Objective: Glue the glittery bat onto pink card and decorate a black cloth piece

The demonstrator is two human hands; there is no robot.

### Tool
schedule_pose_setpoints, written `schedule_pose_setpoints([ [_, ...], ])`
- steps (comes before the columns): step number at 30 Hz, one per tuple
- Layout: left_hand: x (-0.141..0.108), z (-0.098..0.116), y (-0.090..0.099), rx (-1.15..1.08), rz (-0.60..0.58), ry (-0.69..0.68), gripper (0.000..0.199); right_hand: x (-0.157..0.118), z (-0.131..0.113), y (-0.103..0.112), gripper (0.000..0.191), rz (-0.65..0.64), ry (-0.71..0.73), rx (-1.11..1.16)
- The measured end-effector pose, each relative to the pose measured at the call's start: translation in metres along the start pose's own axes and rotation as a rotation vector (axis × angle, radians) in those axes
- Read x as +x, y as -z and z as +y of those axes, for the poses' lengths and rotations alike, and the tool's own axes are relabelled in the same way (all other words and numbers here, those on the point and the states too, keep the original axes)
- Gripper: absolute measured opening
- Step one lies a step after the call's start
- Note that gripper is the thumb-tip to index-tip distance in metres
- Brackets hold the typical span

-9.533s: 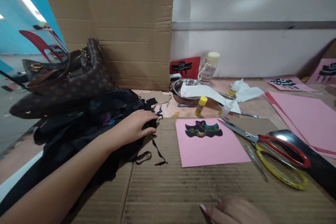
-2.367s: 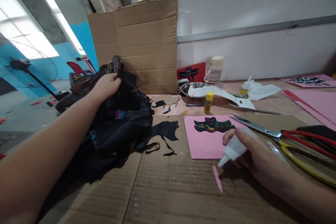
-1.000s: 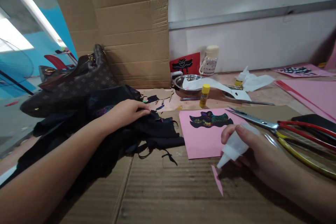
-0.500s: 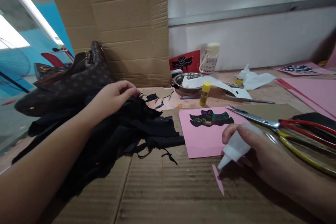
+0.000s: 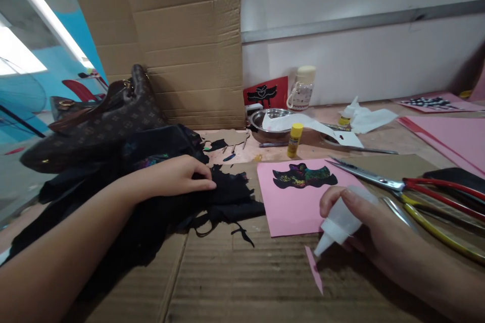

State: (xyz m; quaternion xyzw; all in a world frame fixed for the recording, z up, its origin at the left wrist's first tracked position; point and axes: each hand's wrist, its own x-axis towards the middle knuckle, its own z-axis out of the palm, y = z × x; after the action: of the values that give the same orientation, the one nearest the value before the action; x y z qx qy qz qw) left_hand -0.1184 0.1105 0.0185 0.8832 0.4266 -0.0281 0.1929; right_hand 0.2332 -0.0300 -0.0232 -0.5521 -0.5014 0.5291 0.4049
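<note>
My right hand (image 5: 364,227) holds a translucent glue bottle (image 5: 343,214) tilted nozzle-down. Its white tip is at a thin pink paper strip (image 5: 314,270) lying on the cardboard. Behind it lies a pink paper sheet (image 5: 291,212) bearing a black cutout (image 5: 305,176) with glittery coloured patches. My left hand (image 5: 185,176) is on the heap of black cloth scraps (image 5: 227,189), fingers curled and closed on the cloth, their tips partly hidden. Frayed strips of cloth stick out to the right of that hand.
Large scissors (image 5: 397,184) with red and yellow handles lie at right. A yellow glue stick (image 5: 294,140) stands behind the pink sheet, near a metal bowl (image 5: 259,123). A brown handbag (image 5: 109,121) rests at left before an upright cardboard panel (image 5: 189,50). Pink sheets (image 5: 447,136) lie far right.
My left hand has moved down and to the right over the black cloth, and a shiny dark piece behind it now shows. My right hand and the bottle have hardly moved.
</note>
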Motion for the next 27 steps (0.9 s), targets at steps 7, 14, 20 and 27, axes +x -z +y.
schedule_pose_setpoints([
  [7,0.001,-0.018,0.018,0.186,0.12,0.168,0.041,0.006,0.012,0.001,0.069,0.0,-0.022,0.08],
  [14,0.065,-0.01,0.018,0.263,0.2,0.055,0.031,0.003,0.014,0.001,0.067,-0.011,-0.016,0.128],
  [20,0.095,-0.017,0.001,0.194,0.173,-0.116,0.037,0.005,0.011,0.001,0.067,-0.049,0.043,0.085],
  [27,0.083,-0.061,0.011,0.132,0.397,0.068,0.043,0.005,0.012,0.001,0.067,-0.054,-0.003,0.145],
])
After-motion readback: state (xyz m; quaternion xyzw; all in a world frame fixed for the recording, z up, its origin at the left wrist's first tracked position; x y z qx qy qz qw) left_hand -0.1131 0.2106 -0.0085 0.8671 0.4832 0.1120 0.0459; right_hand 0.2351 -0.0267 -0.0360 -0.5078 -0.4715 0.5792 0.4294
